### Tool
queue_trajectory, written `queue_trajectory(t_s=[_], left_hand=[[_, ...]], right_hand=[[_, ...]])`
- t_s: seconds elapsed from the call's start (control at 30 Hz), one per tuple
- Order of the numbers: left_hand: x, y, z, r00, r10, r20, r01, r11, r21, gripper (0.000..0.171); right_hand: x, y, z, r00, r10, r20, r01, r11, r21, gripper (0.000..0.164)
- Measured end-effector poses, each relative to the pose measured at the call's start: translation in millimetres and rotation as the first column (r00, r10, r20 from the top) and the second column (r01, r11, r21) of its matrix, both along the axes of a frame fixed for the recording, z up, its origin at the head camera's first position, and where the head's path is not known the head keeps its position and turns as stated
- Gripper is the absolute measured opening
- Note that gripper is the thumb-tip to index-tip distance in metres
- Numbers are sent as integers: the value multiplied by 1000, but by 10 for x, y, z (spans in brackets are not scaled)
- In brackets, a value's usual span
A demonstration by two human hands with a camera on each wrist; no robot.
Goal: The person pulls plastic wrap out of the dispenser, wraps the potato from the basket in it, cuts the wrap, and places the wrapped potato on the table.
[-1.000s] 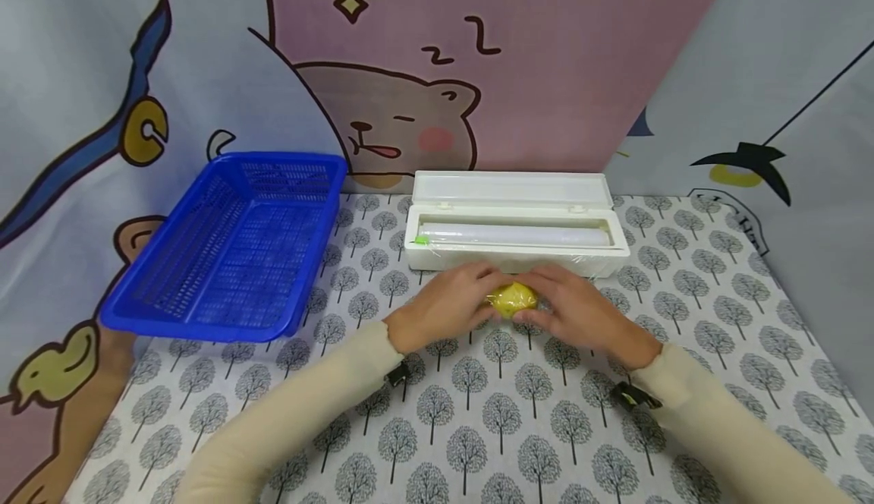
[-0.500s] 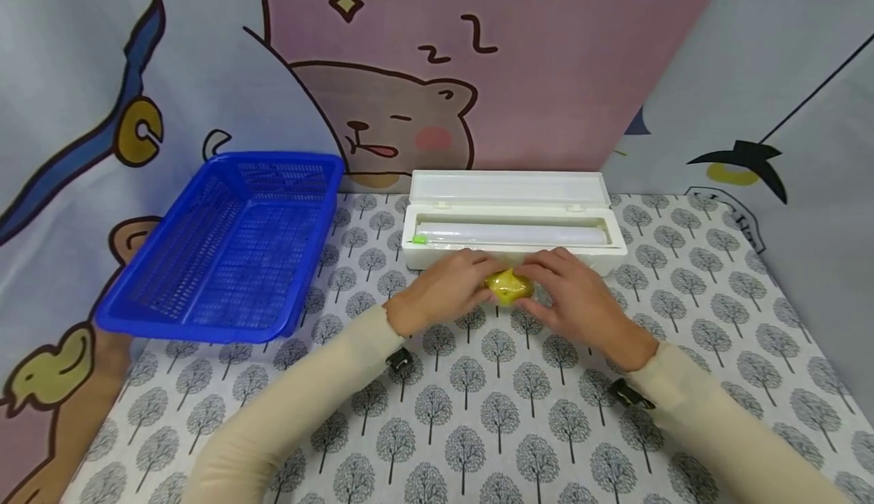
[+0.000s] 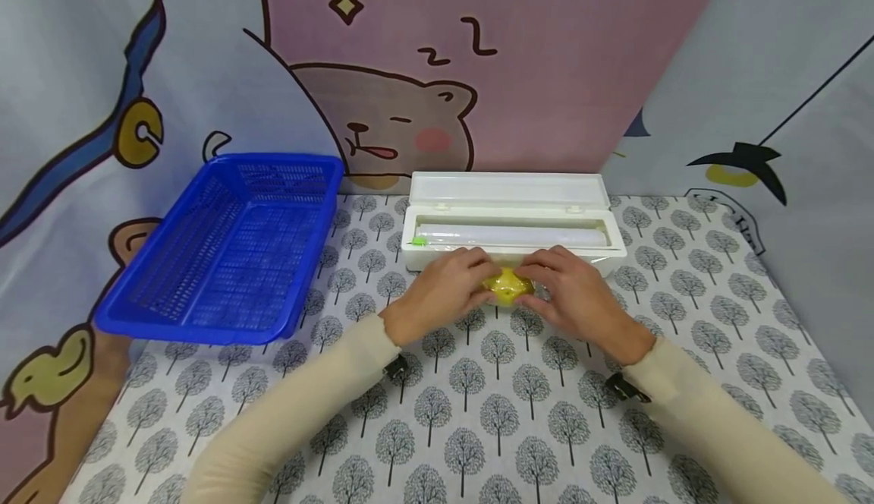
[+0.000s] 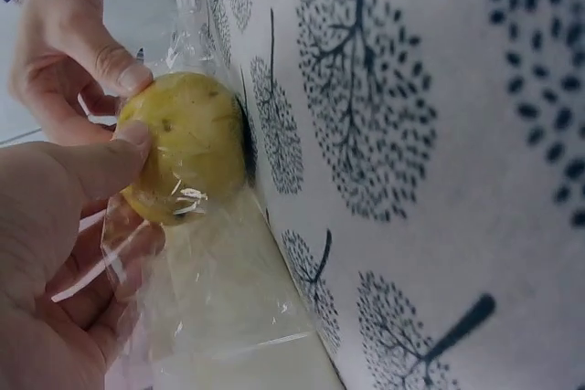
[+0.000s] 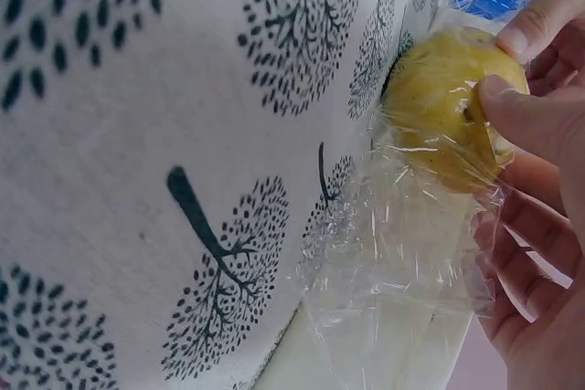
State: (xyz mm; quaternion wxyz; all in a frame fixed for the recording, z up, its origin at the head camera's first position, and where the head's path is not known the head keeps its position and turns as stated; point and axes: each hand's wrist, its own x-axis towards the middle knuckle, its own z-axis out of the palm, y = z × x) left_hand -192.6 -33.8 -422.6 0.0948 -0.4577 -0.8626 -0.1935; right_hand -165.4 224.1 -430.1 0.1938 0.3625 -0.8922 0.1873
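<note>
A yellow potato (image 3: 508, 287) with small dark spots sits in clear cling film (image 5: 393, 235), in front of the white box. My left hand (image 3: 445, 291) grips it from the left, its thumb pressing on the near side in the left wrist view. From the other side my right hand (image 3: 579, 300) pinches it, thumb and fingers on the film-covered skin. Loose film spreads around the potato (image 4: 187, 148) towards the box in both wrist views. Some of my fingertips are hidden behind the potato.
Behind the hands stands a white cling film dispenser (image 3: 515, 259), its lid raised, with a film roll (image 3: 512, 234) and a green tab (image 3: 419, 240) inside. A blue plastic basket (image 3: 198, 331) is at the left. A tree-print cloth (image 3: 471, 413) covers the table.
Both hands have shifted the potato slightly away from me, towards the dispenser, and turned it a little. The dispenser and basket have stayed in place.
</note>
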Motion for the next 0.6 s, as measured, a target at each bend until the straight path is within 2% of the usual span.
queue_trajectory(t_s=[0.27,0.6], left_hand=[[-51,-100,-53,999,8,33,-11,997,70,32],[-35,-118,-101,994,13,111,-25,993,116,33]], right_hand=[[-28,-59,8,1000,22,19,-21,999,-30,47],[-50,-61,-42,995,77,61,-69,990,-122,44]])
